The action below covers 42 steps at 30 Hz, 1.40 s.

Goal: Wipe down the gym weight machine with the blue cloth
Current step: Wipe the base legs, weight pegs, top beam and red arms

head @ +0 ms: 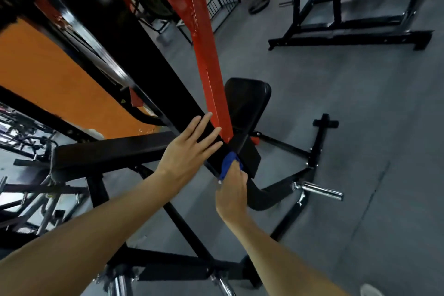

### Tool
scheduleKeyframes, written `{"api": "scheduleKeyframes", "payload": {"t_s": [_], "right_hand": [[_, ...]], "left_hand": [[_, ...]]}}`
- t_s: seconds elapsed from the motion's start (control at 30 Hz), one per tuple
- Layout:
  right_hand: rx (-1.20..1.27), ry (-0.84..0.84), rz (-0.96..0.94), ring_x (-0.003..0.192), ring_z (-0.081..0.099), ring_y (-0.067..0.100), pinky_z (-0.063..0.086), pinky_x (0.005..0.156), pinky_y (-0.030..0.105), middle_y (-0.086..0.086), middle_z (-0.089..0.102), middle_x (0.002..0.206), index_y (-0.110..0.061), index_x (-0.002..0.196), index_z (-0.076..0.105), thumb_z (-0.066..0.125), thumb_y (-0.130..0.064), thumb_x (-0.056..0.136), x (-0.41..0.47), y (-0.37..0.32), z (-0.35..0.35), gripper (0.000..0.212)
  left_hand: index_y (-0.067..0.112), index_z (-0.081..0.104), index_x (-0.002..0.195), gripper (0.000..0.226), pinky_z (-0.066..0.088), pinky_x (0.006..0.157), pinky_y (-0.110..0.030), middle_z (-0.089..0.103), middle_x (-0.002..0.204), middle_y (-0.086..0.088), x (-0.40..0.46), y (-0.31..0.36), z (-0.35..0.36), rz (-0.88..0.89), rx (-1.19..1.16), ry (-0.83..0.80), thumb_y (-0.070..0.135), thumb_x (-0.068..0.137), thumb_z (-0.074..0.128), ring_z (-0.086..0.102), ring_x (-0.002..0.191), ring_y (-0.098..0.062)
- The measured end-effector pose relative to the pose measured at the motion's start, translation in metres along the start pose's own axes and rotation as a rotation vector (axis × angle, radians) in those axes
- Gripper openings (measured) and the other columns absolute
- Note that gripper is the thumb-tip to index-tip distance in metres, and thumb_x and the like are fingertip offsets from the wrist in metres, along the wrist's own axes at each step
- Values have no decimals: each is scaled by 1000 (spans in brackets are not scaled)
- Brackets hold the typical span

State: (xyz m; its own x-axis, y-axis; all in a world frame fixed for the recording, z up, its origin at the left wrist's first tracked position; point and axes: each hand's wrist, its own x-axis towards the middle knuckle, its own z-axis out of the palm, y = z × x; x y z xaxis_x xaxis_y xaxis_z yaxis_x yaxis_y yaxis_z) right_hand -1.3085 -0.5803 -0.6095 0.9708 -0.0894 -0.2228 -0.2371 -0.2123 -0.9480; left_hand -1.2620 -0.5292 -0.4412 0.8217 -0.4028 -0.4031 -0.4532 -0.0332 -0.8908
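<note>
Here the right hand [231,193] bunches the blue cloth [228,163] on the black beam [168,94]; left hand [187,151] flat.

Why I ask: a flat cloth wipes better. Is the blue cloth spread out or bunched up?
Bunched up: the blue cloth shows as a small wad gripped by the right hand against the black beam.

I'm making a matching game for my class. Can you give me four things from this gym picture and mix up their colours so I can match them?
Things:
1. cloth gripped by the right hand
2. long slanted bar above the left hand
3. seat pad
4. short peg sticking out low down

Colours:
A. black
B. shiny silver
C. blue
D. red

Pairs: 1-C, 2-D, 3-A, 4-B
</note>
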Motion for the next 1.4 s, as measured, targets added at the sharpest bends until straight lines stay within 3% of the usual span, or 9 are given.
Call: {"api": "scheduleKeyframes", "payload": {"t_s": [0.1, 0.17, 0.33, 0.5, 0.67, 0.77, 1.03, 1.2, 1.4], "right_hand": [[29, -110, 233, 131, 41, 31, 34, 97, 23, 17, 48, 140, 1, 139, 40, 55, -1, 96, 6, 37, -2, 46], [75, -86, 243, 126, 43, 28, 32, 88, 19, 19, 49, 136, -1, 137, 41, 50, 6, 95, 6, 37, -3, 44], [166, 67, -159, 131, 40, 22, 43, 109, 33, 8, 45, 142, -10, 150, 33, 51, 8, 94, -11, -10, -6, 62], [-240, 317, -375, 138, 40, 33, 40, 114, 42, 11, 48, 150, -3, 149, 40, 68, -1, 86, 21, 1, -25, 70], [-357, 146, -385, 130, 43, 33, 42, 107, 43, 6, 65, 125, -10, 121, 63, 55, -2, 94, 70, -5, -50, 29], [-388, 16, -368, 126, 42, 30, 47, 99, 41, 7, 64, 108, -12, 105, 63, 54, -1, 94, 84, -12, -63, 18], [-218, 248, -479, 119, 52, 30, 52, 95, 42, 5, 65, 114, -9, 111, 65, 68, 7, 83, 39, 21, -41, 32], [-244, 50, -336, 136, 39, 29, 44, 107, 40, 11, 43, 141, -16, 134, 57, 58, -8, 97, 72, 11, -50, 38], [-202, 123, -348, 108, 46, 21, 44, 94, 28, 0, 46, 114, -21, 124, 59, 53, -12, 99, 43, 17, -47, 27]], "left_hand": [[20, -20, 158, 86, -10, 121, -59, -25, 166, -11, 8, 8, -2, 59, 27, -59, 53, 104, 38, -30, 146, -47], [18, -21, 158, 85, -11, 121, -59, -24, 166, -11, 13, 12, -2, 73, 46, -57, 52, 104, 35, -28, 148, -45], [12, -15, 159, 76, -15, 122, -57, -17, 168, -13, 21, 20, 2, 94, 69, -31, 43, 107, 31, -19, 152, -42], [-3, -20, 154, 81, -15, 120, -53, -18, 166, -21, 23, 19, 9, 73, 116, 23, 45, 107, 26, -16, 153, -39], [-8, -16, 152, 84, -9, 122, -55, -10, 166, -25, 26, 22, 19, 88, 158, 71, 47, 107, 28, -7, 153, -44], [-7, -12, 154, 75, -6, 123, -54, -7, 166, -25, 25, 21, 17, 119, 197, 73, 36, 107, 27, -3, 154, -43], [-5, -5, 157, 77, -6, 123, -56, 0, 167, -23, 26, 21, 20, 125, 220, 93, 40, 107, 32, 2, 154, -43], [-6, -3, 156, 71, -3, 124, -55, 4, 166, -24, 25, 21, 19, 123, 234, 107, 34, 107, 31, 6, 154, -43], [-5, -1, 157, 73, -2, 124, -55, 6, 166, -24, 27, 21, 19, 119, 217, 107, 36, 108, 33, 7, 153, -44]]}}
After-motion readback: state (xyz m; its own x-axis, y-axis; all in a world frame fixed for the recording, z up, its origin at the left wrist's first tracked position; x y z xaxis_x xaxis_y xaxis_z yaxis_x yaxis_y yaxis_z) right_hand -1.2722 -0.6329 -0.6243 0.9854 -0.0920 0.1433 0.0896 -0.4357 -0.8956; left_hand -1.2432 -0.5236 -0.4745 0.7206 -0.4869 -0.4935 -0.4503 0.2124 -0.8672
